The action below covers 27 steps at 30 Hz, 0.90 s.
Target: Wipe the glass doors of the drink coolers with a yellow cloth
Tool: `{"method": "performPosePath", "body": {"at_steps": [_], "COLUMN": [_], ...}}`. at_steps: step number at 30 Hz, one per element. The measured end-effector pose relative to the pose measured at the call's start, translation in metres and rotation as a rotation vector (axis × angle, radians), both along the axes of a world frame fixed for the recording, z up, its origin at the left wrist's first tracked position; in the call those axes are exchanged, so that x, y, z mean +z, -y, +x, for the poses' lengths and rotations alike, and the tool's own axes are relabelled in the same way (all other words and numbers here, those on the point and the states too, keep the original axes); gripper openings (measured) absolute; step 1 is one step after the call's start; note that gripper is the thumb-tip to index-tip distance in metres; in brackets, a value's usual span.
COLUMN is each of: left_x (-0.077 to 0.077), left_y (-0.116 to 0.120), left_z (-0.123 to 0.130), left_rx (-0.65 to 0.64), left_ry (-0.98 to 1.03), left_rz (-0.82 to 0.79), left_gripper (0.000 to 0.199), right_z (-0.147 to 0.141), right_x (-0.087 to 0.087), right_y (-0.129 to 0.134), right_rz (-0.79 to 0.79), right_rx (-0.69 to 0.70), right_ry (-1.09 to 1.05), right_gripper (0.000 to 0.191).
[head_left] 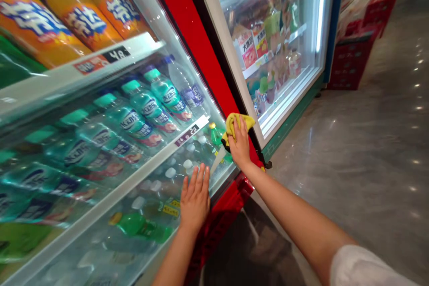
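Note:
My left hand [195, 201] lies flat with spread fingers on the glass door [144, 214] of a drinks cooler, holding nothing. My right hand [239, 143] grips a crumpled yellow cloth [236, 127] and presses it against the cooler's red door frame [204, 62], close to the glass edge. Behind the glass stand rows of bottled water with teal caps [140, 107] and green-capped bottles [140, 228]. Large orange juice bottles [67, 13] lie on the shelf above.
A second glass-door cooler [278, 40] holding packaged snacks stands to the right of the red frame. Red crates [355, 53] are stacked beyond it, beside a polished stone floor [355, 178]. A dark mat [248, 250] lies below the cooler, under my arms.

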State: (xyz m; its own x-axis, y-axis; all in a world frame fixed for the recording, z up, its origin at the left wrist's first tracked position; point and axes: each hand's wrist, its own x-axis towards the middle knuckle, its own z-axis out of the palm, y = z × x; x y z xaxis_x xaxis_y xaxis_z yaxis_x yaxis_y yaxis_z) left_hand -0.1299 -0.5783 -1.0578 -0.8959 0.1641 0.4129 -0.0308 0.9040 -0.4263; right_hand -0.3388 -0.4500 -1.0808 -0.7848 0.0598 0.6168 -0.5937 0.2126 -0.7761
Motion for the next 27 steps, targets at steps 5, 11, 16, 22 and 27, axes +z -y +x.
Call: {"method": "performPosePath", "body": {"at_steps": [5, 11, 16, 22, 27], "left_x": [0.032, 0.066, 0.067, 0.066, 0.068], "left_y": [-0.012, -0.029, -0.031, -0.026, -0.024], "left_z": [0.006, 0.000, 0.003, 0.001, -0.007], "left_rx": [0.049, 0.097, 0.109, 0.140, 0.134], "left_ry": [-0.048, -0.099, -0.104, -0.125, -0.132], "left_rz": [0.026, 0.037, -0.041, -0.085, -0.094], "left_gripper": [0.089, 0.083, 0.078, 0.082, 0.087], "right_z": [-0.004, 0.000, 0.009, -0.008, 0.023], "right_x": [0.002, 0.050, -0.006, 0.007, 0.019], "right_y": [0.013, 0.018, 0.011, 0.014, 0.015], "right_rz": [-0.084, -0.030, -0.029, -0.055, 0.125], "right_rx": [-0.044, 0.047, 0.047, 0.035, 0.074], "right_ry": [0.080, -0.002, -0.049, -0.045, -0.177], "right_gripper": [0.076, 0.079, 0.080, 0.079, 0.085]}}
